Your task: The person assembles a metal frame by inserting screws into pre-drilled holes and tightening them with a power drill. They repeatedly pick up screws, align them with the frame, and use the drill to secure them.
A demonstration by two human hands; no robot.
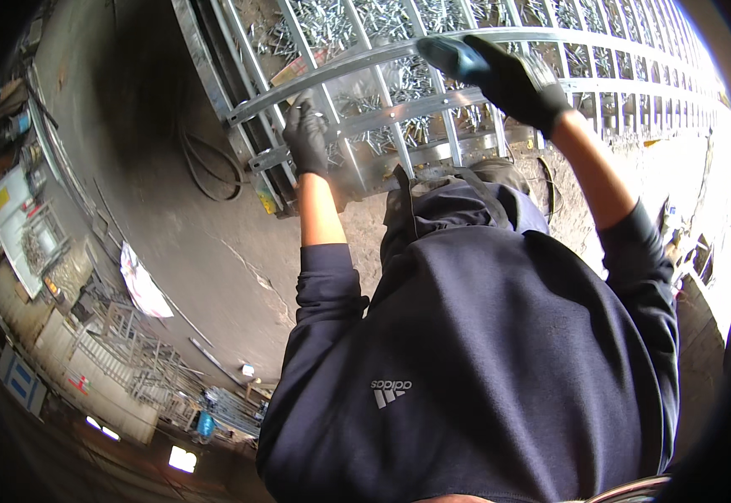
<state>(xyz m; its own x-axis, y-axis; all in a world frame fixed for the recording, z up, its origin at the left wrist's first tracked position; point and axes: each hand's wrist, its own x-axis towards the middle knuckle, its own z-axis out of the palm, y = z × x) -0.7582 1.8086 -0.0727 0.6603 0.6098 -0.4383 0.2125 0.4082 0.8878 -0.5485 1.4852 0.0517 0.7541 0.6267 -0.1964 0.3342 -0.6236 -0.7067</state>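
Observation:
A metal ladder-like frame [365,59] of galvanised rails and crossbars lies in front of me. Loose bolts [416,80] are heaped in large numbers beneath its bars. My left hand [306,138], in a dark glove, is at the frame's left end beside the rail ends. Its fingers are closed, and a small shiny bit shows at their tips, too small to name. Over the middle of the rails, my gloved right hand [525,88] grips a blue-and-black tool that looks like a cordless driver [453,59], its nose pointing left. Motion blurs this hand somewhat.
A black cable [206,168] loops on the concrete floor [189,243] left of the frame. Farther left lie a white sheet or bag [141,281] and stacked metal racks [143,344]. A blue cylinder [205,425] stands at the lower left.

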